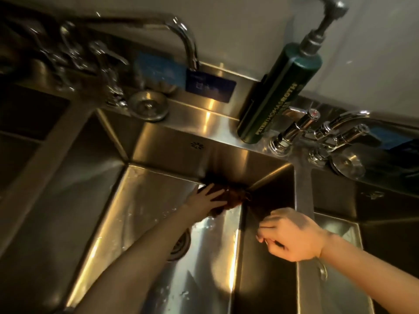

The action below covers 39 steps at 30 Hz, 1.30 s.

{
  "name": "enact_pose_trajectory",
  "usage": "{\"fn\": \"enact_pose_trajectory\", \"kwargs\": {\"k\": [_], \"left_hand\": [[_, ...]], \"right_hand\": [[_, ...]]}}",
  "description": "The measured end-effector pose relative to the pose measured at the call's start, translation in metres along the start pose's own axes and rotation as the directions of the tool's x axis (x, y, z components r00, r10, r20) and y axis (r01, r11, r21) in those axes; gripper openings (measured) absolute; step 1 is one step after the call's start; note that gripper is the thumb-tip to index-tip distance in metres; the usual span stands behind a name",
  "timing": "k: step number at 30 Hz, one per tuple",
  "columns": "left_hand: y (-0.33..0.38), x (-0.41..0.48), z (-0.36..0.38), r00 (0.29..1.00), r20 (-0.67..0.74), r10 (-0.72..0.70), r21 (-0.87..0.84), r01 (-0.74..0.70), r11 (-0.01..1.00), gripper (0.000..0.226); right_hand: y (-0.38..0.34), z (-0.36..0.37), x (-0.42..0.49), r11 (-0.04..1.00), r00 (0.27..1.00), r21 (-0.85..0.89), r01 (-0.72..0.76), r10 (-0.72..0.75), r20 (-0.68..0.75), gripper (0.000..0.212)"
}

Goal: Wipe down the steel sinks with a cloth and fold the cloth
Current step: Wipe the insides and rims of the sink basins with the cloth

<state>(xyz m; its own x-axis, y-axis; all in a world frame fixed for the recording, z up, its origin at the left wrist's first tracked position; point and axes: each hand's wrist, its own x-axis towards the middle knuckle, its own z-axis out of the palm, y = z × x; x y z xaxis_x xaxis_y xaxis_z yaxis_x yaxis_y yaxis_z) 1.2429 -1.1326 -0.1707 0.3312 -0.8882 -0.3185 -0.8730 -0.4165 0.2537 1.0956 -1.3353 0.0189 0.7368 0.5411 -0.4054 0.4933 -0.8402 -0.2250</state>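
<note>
I look down into the middle steel sink (158,200), whose wet floor shines. A dark brown cloth (231,198) is pressed into the far right corner of the basin floor. My left hand (204,200) lies flat on the cloth with fingers spread, the forearm reaching across the drain (181,243). My right hand (292,234) hovers above the divider (303,191) between the middle and right sinks, fingers curled loosely, with nothing in it.
A dark green pump bottle (274,96) stands on the back ledge. One long-spout faucet (179,35) rises at the back left, another faucet (322,132) at the right. A loose strainer (148,106) sits on the ledge. More basins lie left (27,123) and right (385,223).
</note>
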Motion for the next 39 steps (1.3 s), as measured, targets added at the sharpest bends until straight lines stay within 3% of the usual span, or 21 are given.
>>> {"fn": "enact_pose_trajectory", "kwargs": {"k": [3, 5, 8, 10, 13, 15, 18, 20, 23, 24, 27, 29, 31, 33, 36, 39], "left_hand": [[-0.004, -0.077, -0.069, 0.996, 0.058, 0.069, -0.03, -0.067, 0.997, 0.037], [-0.019, -0.12, -0.099, 0.992, 0.075, 0.104, 0.049, -0.108, 0.993, 0.025], [-0.053, -0.184, -0.135, 0.985, -0.087, 0.152, 0.158, -0.137, 0.978, 0.01], [-0.074, -0.223, -0.153, 0.958, -0.255, 0.131, 0.155, -0.093, 0.984, 0.025], [-0.099, -0.27, -0.162, 0.881, -0.404, -0.248, 0.135, 0.325, 0.936, 0.062], [-0.108, -0.292, -0.154, 0.822, -0.389, -0.416, 0.049, 0.469, 0.882, 0.076], [-0.111, -0.306, -0.135, 0.778, -0.308, -0.548, -0.165, 0.524, 0.836, 0.082], [-0.108, -0.308, -0.129, 0.772, -0.303, -0.559, -0.27, 0.492, 0.827, 0.078], [-0.106, -0.303, -0.131, 0.788, -0.399, -0.47, -0.126, 0.46, 0.879, 0.069], [-0.105, -0.302, -0.132, 0.809, -0.389, -0.44, -0.083, 0.445, 0.892, 0.066], [-0.105, -0.302, -0.132, 0.809, -0.371, -0.456, -0.198, 0.411, 0.89, 0.064], [-0.106, -0.301, -0.13, 0.805, -0.392, -0.446, -0.167, 0.414, 0.895, 0.063], [-0.108, -0.298, -0.128, 0.823, -0.409, -0.394, -0.112, 0.384, 0.917, 0.062], [-0.109, -0.296, -0.125, 0.824, -0.412, -0.389, -0.169, 0.351, 0.921, 0.064], [-0.113, -0.298, -0.122, 0.794, -0.436, -0.424, -0.316, 0.307, 0.898, 0.067], [-0.115, -0.298, -0.121, 0.798, -0.444, -0.408, -0.293, 0.301, 0.908, 0.067]], "right_hand": [[-0.01, -0.002, 0.012, 0.985, 0.979, -0.008, -0.172, 0.172, 0.109, 0.035], [-0.008, 0.002, 0.031, 0.945, 0.938, 0.075, -0.319, 0.303, 0.167, 0.039], [0.002, 0.011, 0.083, 0.861, 0.904, 0.278, -0.427, 0.403, 0.141, 0.047], [0.009, 0.027, 0.122, 0.795, 0.85, 0.303, -0.526, 0.501, 0.162, 0.05], [0.017, 0.068, 0.166, 0.714, 0.775, 0.304, -0.631, 0.599, 0.201, 0.056], [0.02, 0.086, 0.181, 0.639, 0.711, 0.316, -0.702, 0.658, 0.249, 0.059], [0.027, 0.103, 0.19, 0.542, 0.624, 0.316, -0.778, 0.726, 0.29, 0.062], [0.028, 0.118, 0.197, 0.509, 0.566, 0.27, -0.818, 0.795, 0.219, 0.063], [0.025, 0.139, 0.202, 0.447, 0.477, 0.243, -0.861, 0.875, 0.083, 0.053], [0.02, 0.14, 0.201, 0.424, 0.466, 0.318, -0.848, 0.883, 0.064, 0.052], [-0.006, 0.12, 0.211, 0.405, 0.474, 0.602, -0.688, 0.879, -0.049, 0.052], [-0.031, 0.089, 0.231, 0.482, 0.451, 0.677, -0.556, 0.859, -0.242, 0.053], [-0.062, 0.05, 0.256, 0.586, 0.381, 0.703, -0.402, 0.805, -0.454, 0.061], [-0.088, 0.006, 0.284, 0.637, 0.309, 0.719, -0.278, 0.768, -0.561, 0.065], [-0.105, -0.04, 0.33, 0.646, 0.248, 0.724, -0.24, 0.762, -0.598, 0.063], [-0.108, -0.038, 0.363, 0.607, 0.295, 0.726, -0.324, 0.794, -0.532, 0.061]]}}
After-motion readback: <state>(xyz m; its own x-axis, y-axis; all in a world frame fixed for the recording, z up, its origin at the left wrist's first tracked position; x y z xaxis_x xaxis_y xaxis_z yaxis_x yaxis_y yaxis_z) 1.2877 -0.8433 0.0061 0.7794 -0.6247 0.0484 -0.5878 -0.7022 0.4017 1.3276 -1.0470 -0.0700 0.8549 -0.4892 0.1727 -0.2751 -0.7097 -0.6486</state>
